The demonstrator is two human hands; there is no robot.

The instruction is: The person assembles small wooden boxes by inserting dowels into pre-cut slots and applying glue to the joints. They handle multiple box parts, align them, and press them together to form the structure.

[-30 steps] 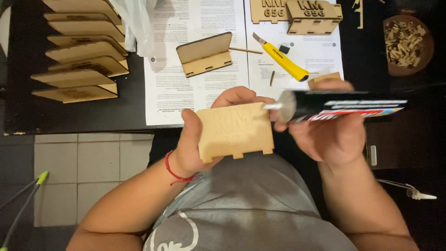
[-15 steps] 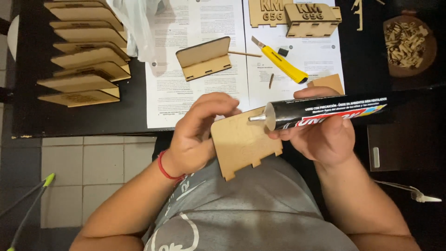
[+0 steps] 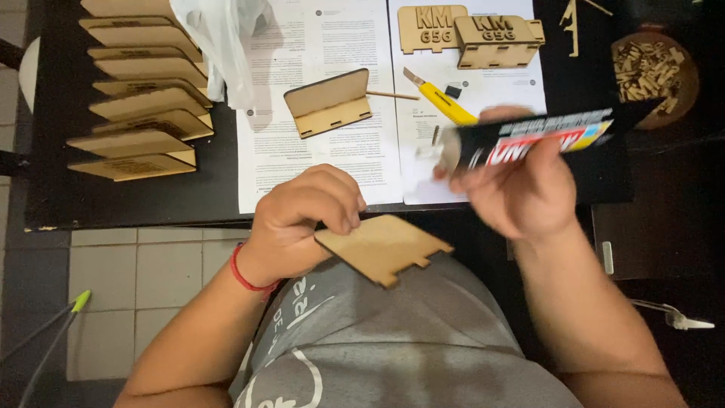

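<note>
My left hand (image 3: 302, 219) pinches a flat wooden panel (image 3: 385, 248) with tabs along one edge, held nearly level above my lap. My right hand (image 3: 525, 189) grips a black glue tube (image 3: 529, 140) with red and white print. The tube is blurred and lies across the hand, its white nozzle pointing left, apart from the panel. On the black table (image 3: 121, 200) in front of me lie printed paper sheets (image 3: 332, 162) with a half-built wooden stand (image 3: 328, 102) on them.
A stack of wooden panels (image 3: 140, 98) sits at the table's left, beside a clear plastic bag (image 3: 219, 38). A yellow utility knife (image 3: 442, 98), assembled wooden pieces (image 3: 472, 34) and a bowl of small wooden bits (image 3: 653, 68) lie farther back. Tiled floor (image 3: 143, 272) shows lower left.
The glue tube has lifted up and to the right, away from the panel. My left hand has lowered the panel and tipped it flat.
</note>
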